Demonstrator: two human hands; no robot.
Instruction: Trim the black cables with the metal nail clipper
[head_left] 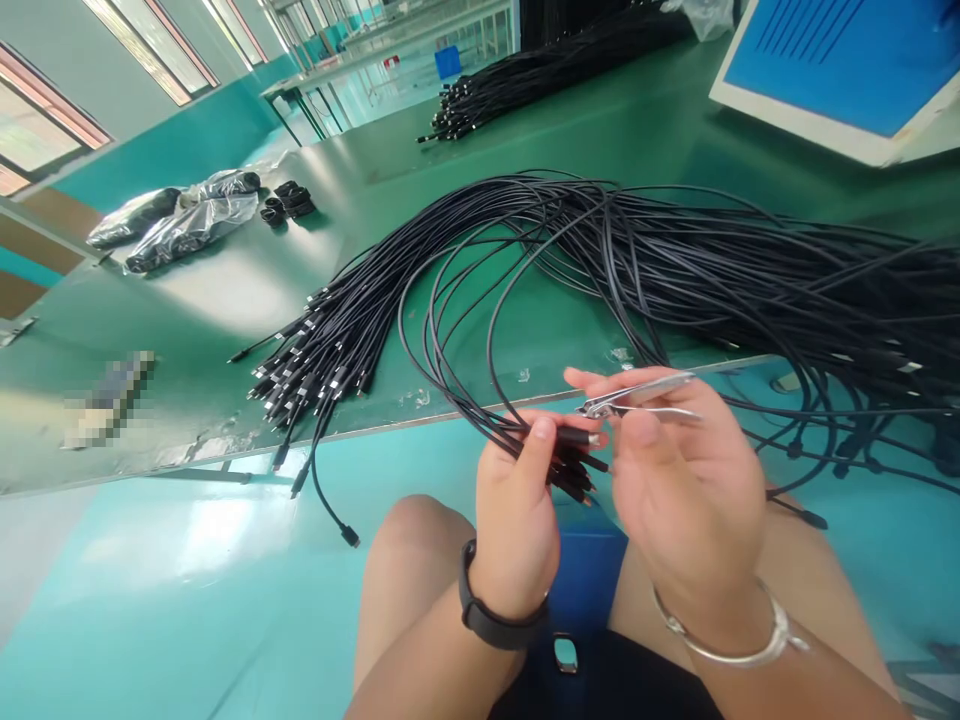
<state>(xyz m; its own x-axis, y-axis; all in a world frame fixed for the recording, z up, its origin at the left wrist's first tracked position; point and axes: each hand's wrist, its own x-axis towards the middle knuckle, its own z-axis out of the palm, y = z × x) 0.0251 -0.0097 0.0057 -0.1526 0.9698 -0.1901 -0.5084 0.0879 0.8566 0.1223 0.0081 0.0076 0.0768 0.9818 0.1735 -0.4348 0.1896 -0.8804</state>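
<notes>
Head view: a bunch of black cable plugs (576,468) is pinched by the fingers (538,440) of the left hand (514,510), just off the counter (600,130) edge and over the person's lap. Steel nail clippers (637,396) are gripped in the curled fingers of the right hand (686,490), just beside the plugs, so the work in hand is seen at the cable tips. A large heap of black cables (675,262) is spread on the counter, with a further cable bundle (540,90) and plastic-wrapped packs (180,222) farther along it.
</notes>
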